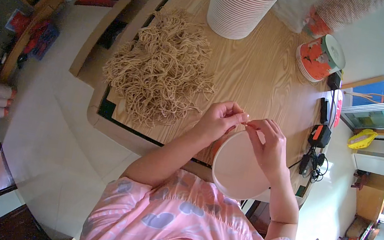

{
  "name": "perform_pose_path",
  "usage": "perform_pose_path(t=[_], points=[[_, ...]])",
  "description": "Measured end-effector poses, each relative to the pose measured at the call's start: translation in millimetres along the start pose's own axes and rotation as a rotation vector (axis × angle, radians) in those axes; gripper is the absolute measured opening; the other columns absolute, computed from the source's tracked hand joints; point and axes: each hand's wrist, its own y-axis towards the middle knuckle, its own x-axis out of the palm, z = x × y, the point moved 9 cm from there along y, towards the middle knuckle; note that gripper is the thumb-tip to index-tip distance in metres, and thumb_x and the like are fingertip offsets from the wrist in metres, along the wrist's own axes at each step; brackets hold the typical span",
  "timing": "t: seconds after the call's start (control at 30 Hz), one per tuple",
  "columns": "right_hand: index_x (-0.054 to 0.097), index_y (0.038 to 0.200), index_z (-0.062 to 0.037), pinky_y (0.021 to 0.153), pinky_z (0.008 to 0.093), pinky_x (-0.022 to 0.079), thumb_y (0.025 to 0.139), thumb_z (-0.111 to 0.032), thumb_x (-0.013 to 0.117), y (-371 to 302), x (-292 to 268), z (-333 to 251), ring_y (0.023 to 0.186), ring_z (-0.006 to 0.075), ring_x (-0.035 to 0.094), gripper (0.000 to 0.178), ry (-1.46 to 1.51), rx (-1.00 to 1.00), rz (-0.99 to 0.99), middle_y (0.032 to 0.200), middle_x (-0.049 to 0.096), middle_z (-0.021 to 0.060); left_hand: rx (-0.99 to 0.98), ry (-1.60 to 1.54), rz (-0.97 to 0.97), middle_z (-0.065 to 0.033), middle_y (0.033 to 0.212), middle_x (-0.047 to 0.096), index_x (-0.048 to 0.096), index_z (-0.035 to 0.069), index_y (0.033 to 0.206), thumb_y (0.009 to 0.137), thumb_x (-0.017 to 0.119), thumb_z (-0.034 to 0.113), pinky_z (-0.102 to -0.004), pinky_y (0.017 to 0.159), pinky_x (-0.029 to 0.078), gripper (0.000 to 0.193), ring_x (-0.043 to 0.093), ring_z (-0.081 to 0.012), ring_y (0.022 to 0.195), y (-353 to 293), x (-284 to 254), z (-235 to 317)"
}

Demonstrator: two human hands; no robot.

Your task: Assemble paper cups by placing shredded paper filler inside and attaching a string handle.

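- Plainly, the head view shows both hands meeting just above a pale round paper bowl, which sits at the near edge of the wooden surface, partly over the lap.
- Left hand: fingers curled, thumb and forefinger pinched shut on what looks like a thin tan string at the bowl's far rim; the strand itself is too fine to make out clearly.
- Right hand: fingertips pinched toward the same spot, touching or nearly touching the left fingertips, while the palm and remaining fingers lie across the bowl's right side and appear to steady it.
- Handling, as a judgement: the bowl looks light and thin-walled, stiff enough to keep its round shape but easy to dent, so it is best held by the rolled rim or cradled under the wall, not squeezed.
- The string looks soft, limp and light, with a rough fibre that should not slip; it wants a fingertip pinch near its end.
- Beyond the left hand, well apart, lies a loose heap of tan cords, tangled, likely to drag neighbours along if one is pulled.
- Farther off beyond both hands stands a tall stack of white cups; beyond the right hand lies an orange-printed stack of bowls on its side.
- Just right of the right hand, black chargers and cables sit at the surface's edge.
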Motion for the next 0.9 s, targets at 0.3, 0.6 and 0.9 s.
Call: perform_pose_path(t=[0.3, 0.6, 0.9], points=[[0.063, 0.086, -0.0047, 0.075, 0.0399, 0.047, 0.08, -0.014, 0.066, 5, 3, 8, 0.079, 0.0292, 0.061, 0.011, -0.053, 0.067, -0.037, 0.082, 0.064, 0.0106, 0.057, -0.086, 0.065, 0.0029, 0.069, 0.059, 0.062, 0.002, 0.082, 0.086, 0.066, 0.013, -0.0187, 0.052, 0.039, 0.012, 0.049, -0.0022, 0.06, 1, 1, -2], [0.061, 0.086, -0.0035, 0.074, 0.0371, 0.049, 0.077, -0.004, 0.065, 4, -8, 12, 0.079, 0.0271, 0.062, 0.01, 0.025, 0.101, 0.07, 0.081, 0.063, 0.0105, 0.009, -0.012, 0.023, 0.0046, 0.063, 0.058, 0.07, 0.004, 0.09, 0.082, 0.073, 0.022, -0.0171, 0.044, 0.033, 0.02, 0.045, -0.0004, 0.049, 3, -5, -7], [0.061, 0.09, -0.0007, 0.071, 0.0299, 0.052, 0.081, 0.001, 0.061, 5, -7, 31, 0.078, 0.0207, 0.067, 0.009, 0.191, 0.203, 0.048, 0.08, 0.066, 0.0111, 0.052, 0.129, 0.004, 0.0062, 0.063, 0.058, 0.072, 0.008, 0.087, 0.081, 0.072, 0.025, -0.019, 0.047, 0.036, 0.018, 0.047, -0.0017, 0.053, 10, 2, -6]])
